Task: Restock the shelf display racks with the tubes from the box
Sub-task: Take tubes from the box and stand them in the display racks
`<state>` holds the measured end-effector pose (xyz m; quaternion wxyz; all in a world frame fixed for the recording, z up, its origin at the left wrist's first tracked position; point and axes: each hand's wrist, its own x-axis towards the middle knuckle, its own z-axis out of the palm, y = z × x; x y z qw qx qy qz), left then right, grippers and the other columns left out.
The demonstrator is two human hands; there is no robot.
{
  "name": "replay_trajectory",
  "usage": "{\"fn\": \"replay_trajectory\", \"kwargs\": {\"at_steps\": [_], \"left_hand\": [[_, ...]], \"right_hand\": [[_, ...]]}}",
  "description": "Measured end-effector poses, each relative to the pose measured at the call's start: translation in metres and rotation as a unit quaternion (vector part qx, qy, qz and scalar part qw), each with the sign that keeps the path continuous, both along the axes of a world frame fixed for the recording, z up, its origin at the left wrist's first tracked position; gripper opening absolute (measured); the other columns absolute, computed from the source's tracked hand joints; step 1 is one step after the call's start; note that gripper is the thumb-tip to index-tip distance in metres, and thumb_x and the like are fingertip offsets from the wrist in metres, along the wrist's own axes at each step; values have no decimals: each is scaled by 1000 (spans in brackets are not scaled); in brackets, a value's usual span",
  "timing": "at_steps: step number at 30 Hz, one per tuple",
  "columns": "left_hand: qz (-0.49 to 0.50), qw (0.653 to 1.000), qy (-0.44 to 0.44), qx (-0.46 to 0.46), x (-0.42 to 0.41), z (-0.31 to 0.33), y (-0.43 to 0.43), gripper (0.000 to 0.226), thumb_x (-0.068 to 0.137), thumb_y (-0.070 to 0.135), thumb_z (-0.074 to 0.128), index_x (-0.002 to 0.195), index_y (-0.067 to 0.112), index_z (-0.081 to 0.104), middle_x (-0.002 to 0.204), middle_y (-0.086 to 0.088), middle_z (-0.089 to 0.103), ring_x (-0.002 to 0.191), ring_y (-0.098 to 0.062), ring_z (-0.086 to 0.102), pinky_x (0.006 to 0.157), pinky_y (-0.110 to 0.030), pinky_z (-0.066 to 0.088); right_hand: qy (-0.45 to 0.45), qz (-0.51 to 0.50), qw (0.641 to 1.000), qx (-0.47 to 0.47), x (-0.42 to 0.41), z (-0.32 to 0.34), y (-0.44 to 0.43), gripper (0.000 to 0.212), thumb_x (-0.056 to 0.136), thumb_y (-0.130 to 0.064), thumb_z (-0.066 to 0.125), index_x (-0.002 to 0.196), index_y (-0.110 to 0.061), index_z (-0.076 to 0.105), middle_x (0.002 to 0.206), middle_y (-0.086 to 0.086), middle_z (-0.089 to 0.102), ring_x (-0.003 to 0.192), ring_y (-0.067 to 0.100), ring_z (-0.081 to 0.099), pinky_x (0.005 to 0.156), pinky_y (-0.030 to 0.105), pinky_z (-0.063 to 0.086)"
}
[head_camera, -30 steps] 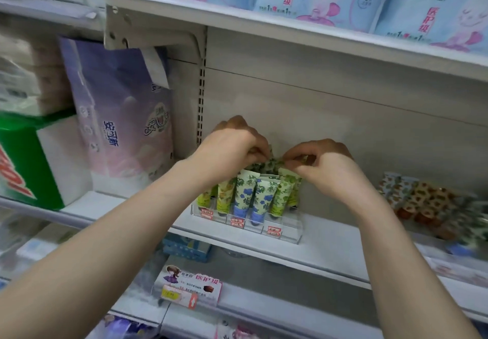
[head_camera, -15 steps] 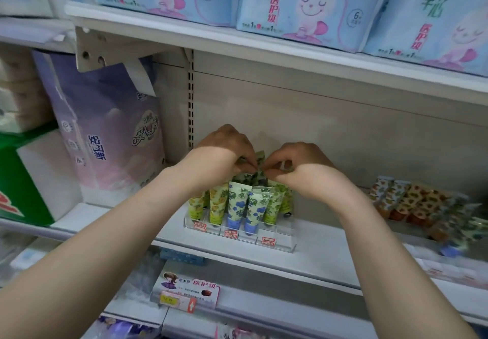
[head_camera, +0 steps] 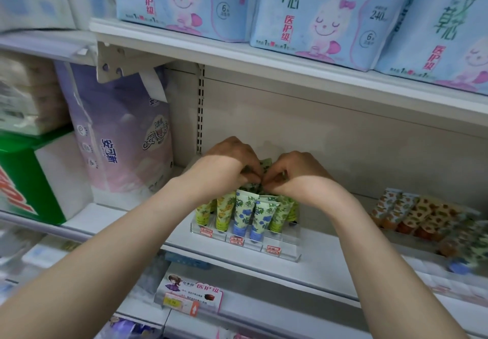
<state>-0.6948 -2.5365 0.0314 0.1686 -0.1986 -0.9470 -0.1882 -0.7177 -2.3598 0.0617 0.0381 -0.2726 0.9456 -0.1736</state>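
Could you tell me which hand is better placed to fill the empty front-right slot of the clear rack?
Right, probably: the right hand is above the right end of the rack, nearest that slot, while the left hand would have to cross over. Both pinch tubes.

Person shows as two bare forearms, left forearm (head_camera: 118,246) and right forearm (head_camera: 369,246), smooth, slender, broadening toward the lower frame edge, each ending in a bare hand, left hand (head_camera: 229,159), right hand (head_camera: 298,169), both in shadow.
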Motion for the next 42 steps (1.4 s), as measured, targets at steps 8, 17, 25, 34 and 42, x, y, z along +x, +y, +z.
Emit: {"fn": "replay_trajectory", "kwargs": {"at_steps": [8,17,25,34,42], "left_hand": [[7,1000,-9,7,2,0,1,9,80,31,74,87,36,76,99,12,69,102,-14,51,84,-32,47],[21,1000,-16,7,2,-1,0,8,81,31,73,87,36,76,98,14,69,104,-12,50,86,-31,46],[38,999,0,6,4,-1,0,11,84,32,70,93,35,75,101,14,69,104,-12,49,85,-29,46],[43,999,-30,-16,-3,15,16,14,88,33,66,98,32,75,103,8,69,102,-18,54,87,-32,47],[44,997,-29,-54,-11,15,27,10,88,25,64,90,29,74,104,1,66,104,-23,55,86,-34,49]], "right_hand": [[-5,14,1000,-5,1,0,2,14,82,-22,74,91,-31,78,75,-22,58,76,2,57,71,16,40],[-5,11,999,-29,-1,-4,1,13,80,-19,76,87,-31,78,70,-21,58,70,-1,54,61,8,37],[48,-7,997,-52,-3,-7,8,12,84,-21,72,91,-27,78,89,-8,63,84,13,57,72,22,41],[107,-47,985,-125,-3,-14,13,10,84,-19,71,89,-24,77,87,-5,63,81,14,54,71,25,39],[65,-64,987,-131,-2,-15,30,8,83,-21,72,85,-29,74,76,-20,59,69,-3,51,62,11,35]]}}
